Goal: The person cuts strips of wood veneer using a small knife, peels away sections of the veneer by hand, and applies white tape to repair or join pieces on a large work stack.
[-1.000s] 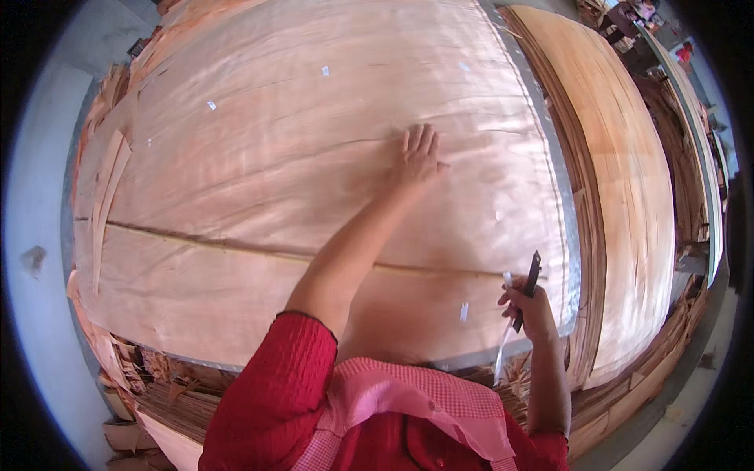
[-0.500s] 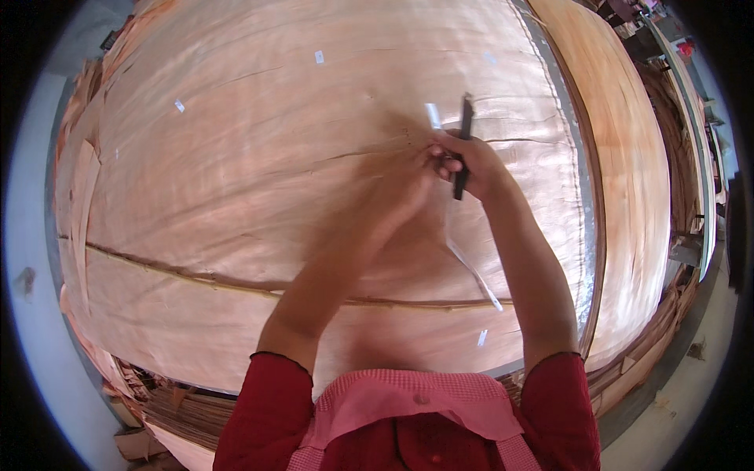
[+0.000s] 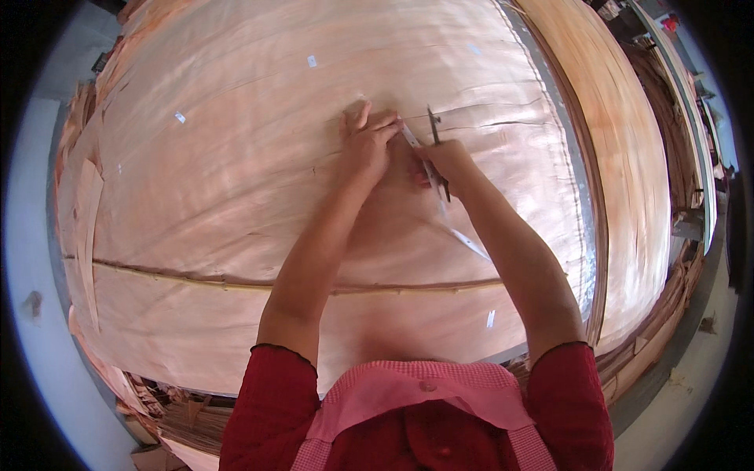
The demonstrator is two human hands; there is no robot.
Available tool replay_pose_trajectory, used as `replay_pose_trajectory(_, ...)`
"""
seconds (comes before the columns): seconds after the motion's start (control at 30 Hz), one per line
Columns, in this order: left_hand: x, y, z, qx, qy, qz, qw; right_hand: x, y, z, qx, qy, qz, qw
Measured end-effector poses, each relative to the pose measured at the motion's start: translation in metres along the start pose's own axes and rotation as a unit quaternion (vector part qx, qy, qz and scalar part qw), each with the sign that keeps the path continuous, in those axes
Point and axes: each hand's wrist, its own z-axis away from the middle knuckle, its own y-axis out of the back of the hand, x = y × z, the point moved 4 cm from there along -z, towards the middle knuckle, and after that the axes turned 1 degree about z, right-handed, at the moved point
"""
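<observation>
A large pale wood veneer sheet [image 3: 196,204] lies under both hands, with fine cracks running across it. My left hand [image 3: 367,149] rests on it with fingers spread, one fingertip at the upper end of a narrow white tape strip [image 3: 463,242]. To its right, my right hand [image 3: 445,166] is closed round a slim black cutter [image 3: 433,129], which points away from me. The tape runs from the left fingertips past the right hand and down towards my right forearm. Small white tape pieces [image 3: 312,61] are stuck on the sheet. The right fingertips are partly hidden and blurred.
A long crack with a yellowish edge [image 3: 196,281] crosses the near part of the sheet. Beyond a grey strip on the right lies more orange-toned veneer [image 3: 628,188]. Torn veneer scraps [image 3: 188,420] are heaped at the lower left, beside a pale wall [image 3: 35,259].
My hands were together and have moved apart. The left went left and flattened on the sheet; the right came slightly left and nearer with the cutter. The tape now stretches between them.
</observation>
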Motion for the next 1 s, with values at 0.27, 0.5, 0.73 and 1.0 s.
replay_pose_trajectory(0.27, 0.009, -0.006, 0.007, 0.004, -0.227, -0.032, 0.973, -0.011, 0.042, 0.007, 0.2, 0.298, 0.503, 0.786)
replay_pose_trajectory(0.5, 0.093, -0.033, -0.052, 0.109, -0.111, 0.173, 0.973, 0.009, 0.139, -0.025, 0.052, 0.126, -0.014, 0.991)
replay_pose_trajectory(0.73, 0.106, -0.076, -0.046, -0.013, -0.136, 0.021, 0.99, 0.009, 0.141, -0.03, 0.019, 0.144, 0.184, 0.972)
replay_pose_trajectory(1.0, 0.163, -0.096, -0.108, 0.014, -0.15, 0.119, 0.981, -0.002, 0.226, -0.021, 0.116, 0.085, -0.053, 0.988)
